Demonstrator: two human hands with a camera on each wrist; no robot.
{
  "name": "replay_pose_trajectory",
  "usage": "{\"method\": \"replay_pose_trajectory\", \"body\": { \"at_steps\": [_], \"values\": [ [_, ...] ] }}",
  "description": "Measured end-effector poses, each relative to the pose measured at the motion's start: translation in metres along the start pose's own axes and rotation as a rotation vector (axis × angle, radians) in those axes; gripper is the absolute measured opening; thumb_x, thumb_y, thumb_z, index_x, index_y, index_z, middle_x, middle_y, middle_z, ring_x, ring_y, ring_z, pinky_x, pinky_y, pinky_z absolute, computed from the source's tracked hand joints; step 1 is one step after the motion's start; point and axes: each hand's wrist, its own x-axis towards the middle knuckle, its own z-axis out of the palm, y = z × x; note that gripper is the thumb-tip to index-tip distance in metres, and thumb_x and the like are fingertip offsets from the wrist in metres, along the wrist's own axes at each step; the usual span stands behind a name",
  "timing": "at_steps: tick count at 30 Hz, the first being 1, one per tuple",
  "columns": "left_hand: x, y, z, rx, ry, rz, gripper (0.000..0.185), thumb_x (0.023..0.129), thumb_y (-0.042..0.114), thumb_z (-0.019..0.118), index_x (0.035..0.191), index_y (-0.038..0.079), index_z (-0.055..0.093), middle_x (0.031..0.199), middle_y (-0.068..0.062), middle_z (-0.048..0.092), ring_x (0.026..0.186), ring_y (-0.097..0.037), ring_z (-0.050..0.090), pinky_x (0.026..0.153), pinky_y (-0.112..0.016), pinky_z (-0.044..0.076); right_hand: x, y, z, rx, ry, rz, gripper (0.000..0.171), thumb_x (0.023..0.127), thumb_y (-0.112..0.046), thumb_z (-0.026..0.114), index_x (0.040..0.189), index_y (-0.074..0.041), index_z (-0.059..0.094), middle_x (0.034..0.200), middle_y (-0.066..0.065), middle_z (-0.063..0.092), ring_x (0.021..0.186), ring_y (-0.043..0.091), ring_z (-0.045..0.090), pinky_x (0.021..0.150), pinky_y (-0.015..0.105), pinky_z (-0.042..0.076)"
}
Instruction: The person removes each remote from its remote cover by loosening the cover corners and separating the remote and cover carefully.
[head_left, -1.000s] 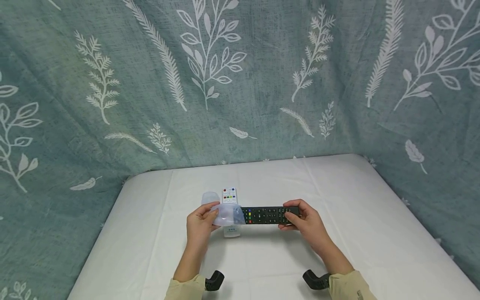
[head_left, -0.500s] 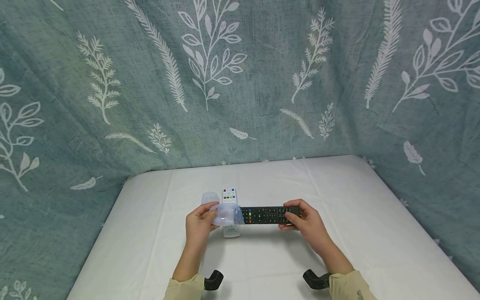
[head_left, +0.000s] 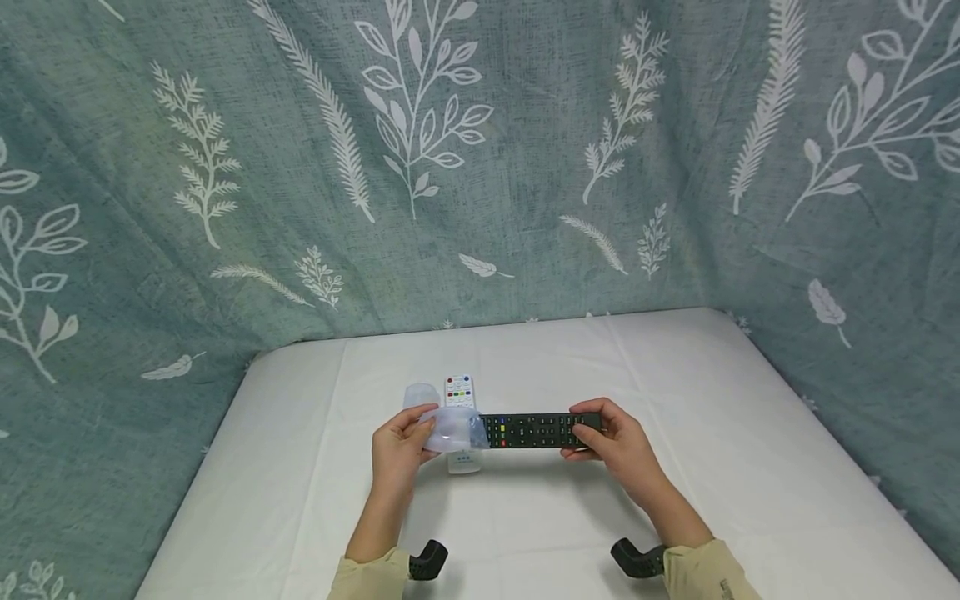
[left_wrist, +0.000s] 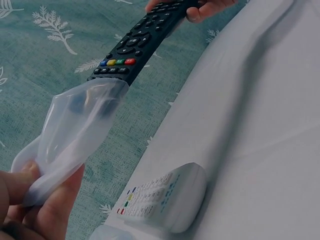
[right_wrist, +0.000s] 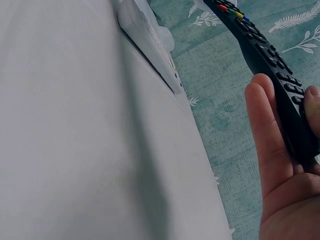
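My right hand (head_left: 618,446) grips one end of a black remote control (head_left: 532,431), thumb on the button face and fingers beneath. The remote lies level above the table, its far end inside a translucent silicone sleeve (head_left: 453,429). My left hand (head_left: 400,450) pinches the loose end of that sleeve between thumb and fingers. In the left wrist view the sleeve (left_wrist: 82,125) covers the remote's end just past the coloured buttons. Below, a white remote control (head_left: 460,392) lies on the table, its middle hidden in the head view by the held sleeve.
Another translucent sleeve (head_left: 422,393) lies left of the white remote, partly behind my left hand. The white-covered table (head_left: 555,517) ends at a green leaf-patterned curtain (head_left: 517,217). A black wrist mount (head_left: 428,560) sticks out from the left cuff, another (head_left: 636,558) from the right.
My right hand and the black remote have shifted very slightly to the right. The left hand stays almost in place, still pinching the sleeve.
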Motion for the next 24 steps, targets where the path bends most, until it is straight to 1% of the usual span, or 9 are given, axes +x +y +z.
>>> {"method": "replay_pose_trajectory", "body": {
  "at_steps": [7, 15, 20, 23, 24],
  "values": [
    [-0.001, -0.001, -0.003, -0.021, -0.001, -0.016, 0.022, 0.093, 0.001, 0.065, 0.114, 0.0, 0.072, 0.081, 0.0, 0.07, 0.061, -0.01, 0.061, 0.051, -0.02, 0.054, -0.001, 0.001, 0.001, 0.001, 0.006, 0.001, 0.036, 0.097, -0.008, 0.064, 0.127, 0.005, 0.05, 0.11, 0.021, 0.059, 0.08, 0.026, 0.075, 0.076, 0.039, 0.062],
    [-0.001, -0.003, -0.005, -0.017, 0.019, -0.033, 0.022, 0.093, 0.001, 0.065, 0.113, 0.002, 0.073, 0.082, 0.001, 0.07, 0.062, -0.01, 0.061, 0.051, -0.02, 0.054, -0.001, 0.0, 0.003, -0.005, 0.003, 0.003, 0.037, 0.097, -0.008, 0.064, 0.128, 0.006, 0.05, 0.113, 0.027, 0.058, 0.081, 0.025, 0.075, 0.076, 0.038, 0.063],
    [-0.002, -0.003, -0.006, -0.022, 0.031, -0.034, 0.022, 0.093, 0.0, 0.065, 0.113, 0.001, 0.073, 0.082, 0.001, 0.07, 0.062, -0.01, 0.062, 0.051, -0.019, 0.054, -0.001, 0.002, 0.006, -0.003, 0.023, 0.016, 0.033, 0.096, -0.005, 0.064, 0.126, 0.004, 0.053, 0.114, 0.029, 0.058, 0.081, 0.025, 0.075, 0.076, 0.038, 0.063],
    [0.0, -0.003, -0.01, -0.025, 0.017, -0.042, 0.023, 0.093, 0.002, 0.065, 0.115, 0.001, 0.072, 0.084, 0.0, 0.072, 0.063, -0.01, 0.063, 0.052, -0.021, 0.055, -0.001, 0.002, 0.005, -0.004, 0.019, 0.02, 0.035, 0.096, -0.008, 0.065, 0.127, 0.003, 0.052, 0.114, 0.025, 0.06, 0.082, 0.025, 0.076, 0.077, 0.039, 0.062],
    [0.001, -0.003, -0.014, -0.032, 0.027, -0.045, 0.024, 0.094, 0.002, 0.065, 0.117, 0.001, 0.071, 0.086, 0.0, 0.073, 0.063, -0.01, 0.063, 0.053, -0.021, 0.056, -0.001, 0.003, 0.003, -0.004, 0.028, 0.016, 0.037, 0.097, -0.01, 0.064, 0.128, 0.004, 0.051, 0.114, 0.023, 0.06, 0.082, 0.025, 0.076, 0.077, 0.039, 0.062]
  ]
}}
